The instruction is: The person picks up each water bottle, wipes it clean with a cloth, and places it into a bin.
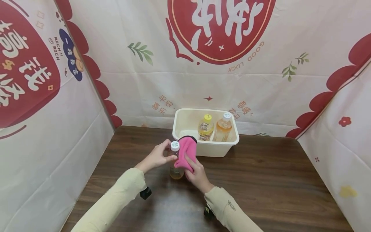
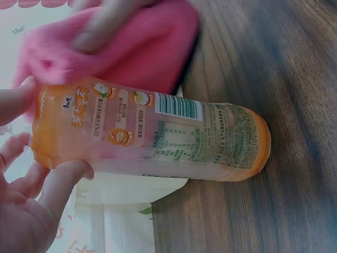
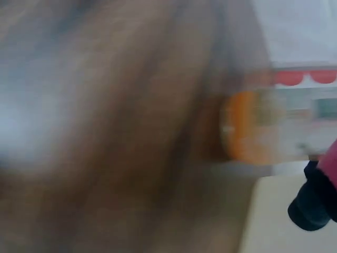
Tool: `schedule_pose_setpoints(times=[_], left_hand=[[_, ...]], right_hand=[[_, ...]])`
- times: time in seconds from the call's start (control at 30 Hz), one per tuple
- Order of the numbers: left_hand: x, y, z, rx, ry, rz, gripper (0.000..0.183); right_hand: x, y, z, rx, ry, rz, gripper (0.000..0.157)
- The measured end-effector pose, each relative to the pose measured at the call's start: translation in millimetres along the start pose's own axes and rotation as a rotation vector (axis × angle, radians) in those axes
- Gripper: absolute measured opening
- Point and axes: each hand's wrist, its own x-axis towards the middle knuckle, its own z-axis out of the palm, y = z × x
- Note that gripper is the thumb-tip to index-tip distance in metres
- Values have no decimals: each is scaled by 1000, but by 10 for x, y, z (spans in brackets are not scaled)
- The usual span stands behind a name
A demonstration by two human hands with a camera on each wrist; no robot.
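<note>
A clear drink bottle (image 1: pixel 176 174) with a white cap and orange-edged label is held roughly upright over the table. My left hand (image 1: pixel 157 156) grips it near the top, thumb and fingers on opposite sides. In my right hand (image 1: pixel 197 175) is a pink cloth (image 1: pixel 187 151) with a dark edge, pressed against the bottle's upper side. The left wrist view shows the bottle's printed label (image 2: pixel 142 129) and barcode, with the cloth blurred. Only the bottle's orange base (image 3: pixel 245 127) and a bit of pink cloth (image 3: pixel 330 166) show in the right wrist view. Whether the base touches the table cannot be told.
A cream plastic bin (image 1: pixel 213 149) stands at the back of the dark wooden table (image 1: pixel 275 180). Inside are a yellow-capped bottle (image 1: pixel 205 129) and a white-capped bottle (image 1: pixel 223 129), at its right side. Printed fabric walls (image 1: pixel 139 93) enclose the back and both sides.
</note>
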Motion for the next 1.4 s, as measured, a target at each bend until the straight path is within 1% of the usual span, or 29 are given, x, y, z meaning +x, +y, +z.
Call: schedule_pose_setpoints(times=[0.07, 0.13, 0.2, 0.27, 0.37, 0.47, 0.6, 0.7, 0.73, 0.8, 0.87, 0.93, 0.97, 1.07, 1.13, 1.2, 1.27, 1.4], left_hand=[[-9, -1, 4, -2, 2, -17, 32], [-17, -6, 7, -5, 5, -18, 33], [-28, -12, 10, -7, 3, -20, 33], [-33, -11, 20, -1, -1, -12, 34], [-39, -3, 25, -2, 0, -12, 34], [-36, 2, 28, -3, 6, -16, 34], [-34, -1, 30, 3, 5, -13, 34], [-28, -3, 32, 5, 5, -13, 34], [-25, -3, 32, 3, 5, -18, 34], [-15, -1, 31, 5, 4, -9, 34], [-6, -1, 32, 9, 1, 3, 33], [-6, -5, 29, 15, -8, 17, 31], [-7, -8, 27, 15, -11, 17, 31], [-17, -22, 22, 7, -23, 8, 31], [-20, -28, 19, 2, -26, -1, 32], [-16, -30, 16, 5, -21, 6, 33], [-9, -30, 17, 17, -9, 30, 33], [2, -28, 27, 17, -1, 38, 30]], right_hand=[[-139, 50, 16, -13, -28, 29, 52], [-279, 98, 38, -30, -78, 59, 46], [-417, 143, 57, -52, -136, 85, 43], [-529, 183, 68, -70, -195, 123, 44], [-610, 220, 67, -72, -243, 162, 44], [-604, 241, 43, -52, -267, 173, 44], [-545, 236, -15, -42, -271, 141, 46], [-410, 190, -71, -19, -239, 143, 44], [-330, 164, -95, 4, -227, 153, 40], [-123, 96, -158, 47, -197, 155, 39], [118, 18, -229, 94, -187, 127, 41], [350, -64, -294, 108, -203, 68, 47], [447, -99, -317, 97, -216, 30, 52], [642, -188, -346, 72, -265, -30, 57], [675, -220, -326, 49, -269, -42, 58], [647, -220, -277, 35, -241, -44, 59], [575, -199, -217, 25, -190, -52, 60], [357, -102, -107, 8, -80, -68, 64]])
